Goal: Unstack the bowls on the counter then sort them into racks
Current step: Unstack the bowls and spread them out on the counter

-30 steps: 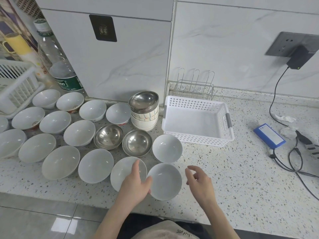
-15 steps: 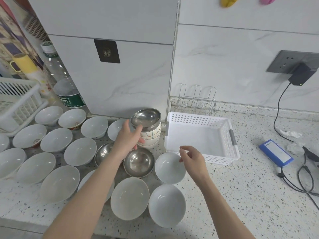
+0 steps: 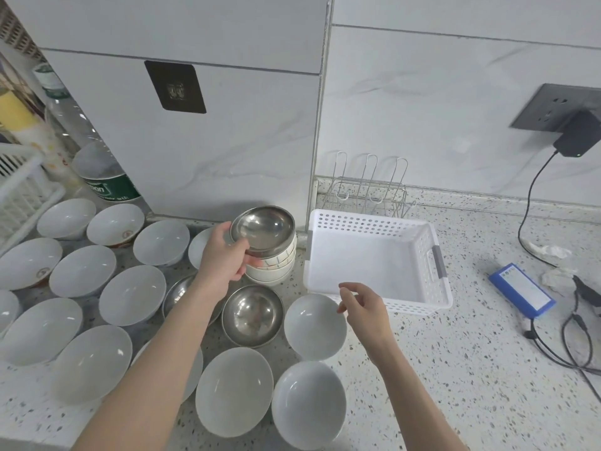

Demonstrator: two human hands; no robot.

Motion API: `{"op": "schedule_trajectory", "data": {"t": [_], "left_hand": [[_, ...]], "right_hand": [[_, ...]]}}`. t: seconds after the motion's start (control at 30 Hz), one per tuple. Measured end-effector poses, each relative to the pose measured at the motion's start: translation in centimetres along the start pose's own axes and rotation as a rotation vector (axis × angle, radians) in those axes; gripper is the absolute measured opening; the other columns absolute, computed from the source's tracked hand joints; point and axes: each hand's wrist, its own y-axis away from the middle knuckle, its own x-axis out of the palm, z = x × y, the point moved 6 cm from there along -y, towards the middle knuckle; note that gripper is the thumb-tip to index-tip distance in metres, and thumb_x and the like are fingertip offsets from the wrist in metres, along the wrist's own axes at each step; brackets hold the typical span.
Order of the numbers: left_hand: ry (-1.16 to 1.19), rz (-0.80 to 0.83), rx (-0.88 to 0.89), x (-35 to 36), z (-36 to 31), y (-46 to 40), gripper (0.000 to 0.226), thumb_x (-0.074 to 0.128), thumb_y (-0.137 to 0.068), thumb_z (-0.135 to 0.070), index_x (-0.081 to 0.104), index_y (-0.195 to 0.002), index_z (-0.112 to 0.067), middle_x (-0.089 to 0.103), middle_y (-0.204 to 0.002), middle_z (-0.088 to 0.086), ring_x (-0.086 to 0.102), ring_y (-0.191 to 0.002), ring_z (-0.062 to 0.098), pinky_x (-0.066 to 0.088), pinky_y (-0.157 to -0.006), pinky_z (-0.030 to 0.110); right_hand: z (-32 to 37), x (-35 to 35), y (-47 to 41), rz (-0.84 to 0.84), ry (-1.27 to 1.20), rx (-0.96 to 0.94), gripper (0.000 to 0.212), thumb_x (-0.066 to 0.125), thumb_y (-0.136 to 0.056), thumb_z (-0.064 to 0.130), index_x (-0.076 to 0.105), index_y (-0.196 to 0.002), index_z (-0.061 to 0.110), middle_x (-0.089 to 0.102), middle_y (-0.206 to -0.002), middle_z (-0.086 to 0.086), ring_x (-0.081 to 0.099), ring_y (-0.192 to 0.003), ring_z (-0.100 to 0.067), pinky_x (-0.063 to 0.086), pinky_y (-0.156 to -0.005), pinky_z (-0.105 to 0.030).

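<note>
A steel bowl tops a stack of patterned white bowls by the back wall. My left hand grips the steel bowl's left rim, tilting it slightly. My right hand hovers with loosely curled fingers and nothing in it, over the near edge of a white plastic basket. Several white bowls, such as one white bowl below my right hand, lie spread singly across the counter. Another steel bowl sits in front of the stack; a third is partly hidden under my left forearm.
A wire rack stands behind the basket. A water bottle and a second white basket sit at far left. A blue device, cables and a wall charger occupy the right.
My left hand left the near white bowl, reached to the stack and closed on the top steel bowl's rim. My right hand moved up toward the basket's near edge.
</note>
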Motion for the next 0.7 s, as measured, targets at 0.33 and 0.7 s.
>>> {"op": "schedule_trajectory", "data": {"t": [0.33,0.7], "left_hand": [[0.322,0.006,0.046,-2.6,0.3,2.1,0.045,0.053,-0.095,-0.003,0.047,-0.134,-0.024,0.069,-0.059,0.013,0.058,-0.044,0.009,0.024,-0.031,0.018],[0.399,-0.04,0.019,-5.0,3.0,4.9,0.049,0.05,-0.093,0.002,0.048,-0.14,-0.013,0.068,-0.067,0.009,0.06,-0.049,0.011,0.025,-0.031,0.017]], "right_hand": [[6.3,5.0,-3.5,0.155,0.108,-0.091,0.053,0.051,-0.092,0.044,0.047,-0.139,0.019,0.073,-0.071,0.009,0.058,-0.074,-0.007,0.051,-0.085,-0.037],[9.1,10.3,-5.7,0.2,0.219,-0.048,0.039,0.042,-0.085,0.018,0.046,-0.124,0.011,0.07,-0.065,-0.001,0.07,-0.088,-0.027,0.053,-0.079,-0.042]]}}
